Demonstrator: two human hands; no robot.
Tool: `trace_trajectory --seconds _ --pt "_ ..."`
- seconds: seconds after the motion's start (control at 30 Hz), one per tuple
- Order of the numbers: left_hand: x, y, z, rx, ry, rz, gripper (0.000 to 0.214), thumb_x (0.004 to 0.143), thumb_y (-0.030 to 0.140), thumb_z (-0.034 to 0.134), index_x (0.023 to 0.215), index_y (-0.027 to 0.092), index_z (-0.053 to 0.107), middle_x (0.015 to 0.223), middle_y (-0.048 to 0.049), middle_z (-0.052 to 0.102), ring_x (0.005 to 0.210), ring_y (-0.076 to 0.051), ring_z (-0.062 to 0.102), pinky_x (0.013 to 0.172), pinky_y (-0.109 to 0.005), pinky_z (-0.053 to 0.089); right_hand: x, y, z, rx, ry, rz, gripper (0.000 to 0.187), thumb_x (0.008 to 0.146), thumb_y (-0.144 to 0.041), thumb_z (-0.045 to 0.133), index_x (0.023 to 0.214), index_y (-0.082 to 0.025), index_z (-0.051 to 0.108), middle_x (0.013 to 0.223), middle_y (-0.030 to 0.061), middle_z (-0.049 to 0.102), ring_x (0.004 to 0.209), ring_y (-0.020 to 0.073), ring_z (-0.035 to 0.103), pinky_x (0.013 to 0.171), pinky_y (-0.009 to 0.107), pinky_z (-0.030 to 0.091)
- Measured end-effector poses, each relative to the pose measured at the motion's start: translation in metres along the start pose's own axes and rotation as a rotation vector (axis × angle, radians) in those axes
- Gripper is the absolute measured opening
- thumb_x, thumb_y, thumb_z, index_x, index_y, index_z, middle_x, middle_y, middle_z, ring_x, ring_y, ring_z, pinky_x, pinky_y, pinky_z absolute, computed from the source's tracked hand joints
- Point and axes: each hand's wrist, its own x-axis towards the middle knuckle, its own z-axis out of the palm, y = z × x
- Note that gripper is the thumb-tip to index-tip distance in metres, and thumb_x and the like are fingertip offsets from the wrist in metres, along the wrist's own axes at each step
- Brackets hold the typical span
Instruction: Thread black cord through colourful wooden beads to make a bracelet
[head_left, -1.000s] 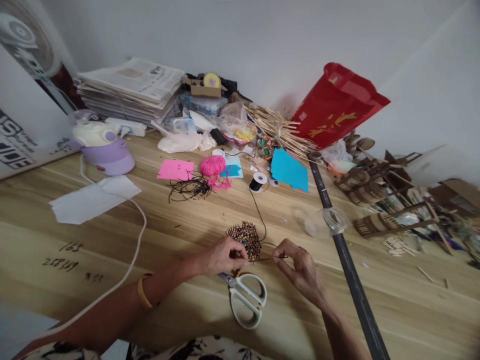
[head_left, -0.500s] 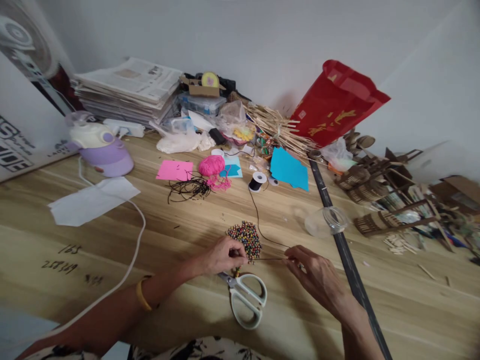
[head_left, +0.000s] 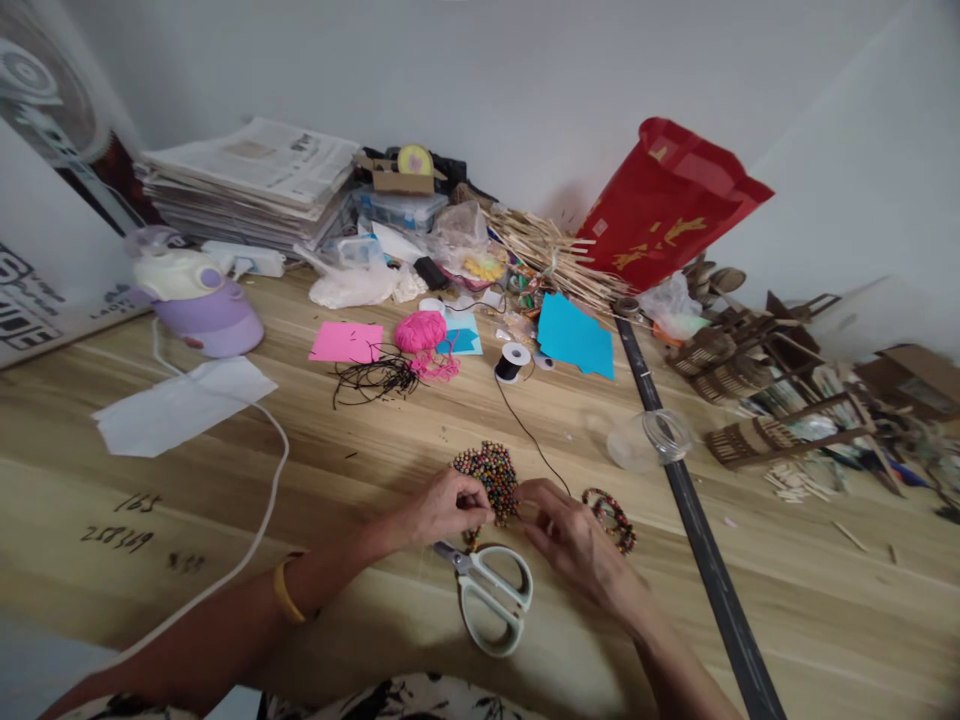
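It was close work beside the bead heap (head_left: 489, 472)!
The left hand (head_left: 450, 506) had its grip pinched, seemingly on the cord (head_left: 534, 436) running from its spool (head_left: 513, 362) toward the right hand (head_left: 581, 538), whose grip I couldn't tell; scissors (head_left: 466, 562) lay near, likely for quick reach.

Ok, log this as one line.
left hand: pinched, beside multicoloured bead pile; right hand: grip unclear; black cord: from white spool toward right hand; white-handled scissors: on wooden table
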Motion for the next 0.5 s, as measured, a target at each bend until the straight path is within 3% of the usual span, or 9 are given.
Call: trace_trajectory --seconds 0.07,0.17,0.23,0.37,0.5 --pt "0.0 0.0 0.0 0.002 0.013 -0.001 0.013 0.072 0.021 0.062 0.066 0.01 0.067 0.054 0.0009 0.057 0.051 -0.009 0.045 0.048 -0.017 0.031 0.009 -0.005 0.011 0.111 0.024 -0.022 0.019 0.086 -0.014 0.055 0.103 -0.021 0.055 0.102 0.0049 0.063 0.066 0.0122 0.062 0.062 0.022 0.048" --pt "0.0 -0.002 0.0 -0.02 0.008 0.017 0.014 0.072 0.022 0.062 0.066 0.01 0.067 0.057 -0.0001 0.059 0.056 -0.01 0.049 0.053 -0.018 0.035 0.017 -0.007 0.024 0.174 0.038 -0.031 0.013 0.086 -0.012 0.055 0.095 -0.02 0.057 0.08 0.0005 0.064 0.064 0.0123 0.059 0.06 0.021 0.045" --pt "0.001 -0.004 -0.002 -0.023 0.0 0.021 0.016 0.073 0.023 0.061 0.068 0.01 0.067 0.057 0.0002 0.058 0.055 -0.01 0.048 0.052 -0.019 0.035 0.019 -0.006 0.028 0.184 0.044 -0.044 0.01 0.087 -0.011 0.054 0.089 -0.019 0.059 0.077 0.0007 0.064 0.067 0.013 0.059 0.063 0.021 0.045" --pt "0.001 -0.006 -0.009 0.025 -0.016 -0.009 0.017 0.075 0.025 0.062 0.072 0.01 0.07 0.055 0.0014 0.057 0.052 -0.009 0.045 0.049 -0.019 0.031 0.019 -0.005 0.022 0.206 0.018 -0.043 0.01 0.087 -0.013 0.055 0.086 -0.018 0.063 0.081 0.0027 0.065 0.073 0.0142 0.061 0.067 0.022 0.045" --pt "0.001 -0.008 -0.022 0.076 -0.081 0.011 0.016 0.075 0.024 0.062 0.079 0.011 0.071 0.066 -0.0011 0.064 0.061 -0.011 0.053 0.056 -0.019 0.037 0.013 -0.003 0.013 0.199 -0.042 0.014 0.009 0.087 -0.014 0.056 0.083 -0.018 0.064 0.079 0.0019 0.065 0.07 0.0134 0.06 0.063 0.021 0.043"
